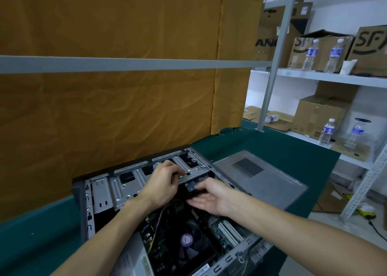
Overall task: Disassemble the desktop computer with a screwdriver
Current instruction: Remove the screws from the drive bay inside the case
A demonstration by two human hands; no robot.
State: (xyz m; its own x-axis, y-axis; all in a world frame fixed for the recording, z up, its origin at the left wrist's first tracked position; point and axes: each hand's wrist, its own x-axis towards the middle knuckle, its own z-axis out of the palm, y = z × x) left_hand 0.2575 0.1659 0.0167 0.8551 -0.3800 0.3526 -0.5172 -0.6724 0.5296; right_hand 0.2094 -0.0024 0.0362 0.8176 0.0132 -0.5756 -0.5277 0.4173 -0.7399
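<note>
Left hand fingers curl on drive cage in opened computer case on the table; right hand open, palm up beneath a dark part. Tugging could snag cables.

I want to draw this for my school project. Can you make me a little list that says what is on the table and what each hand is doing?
table: green cloth top
computer case: lying open, insides showing
side panel: off the case, flat on the cloth right of it
fan: inside the case, purple sticker in its middle
left hand: fingers curled on the metal drive bracket
right hand: palm up, fingers straight, under a small black part
screwdriver: not seen in either hand
shelves: boxes and water bottles, to the right
</note>
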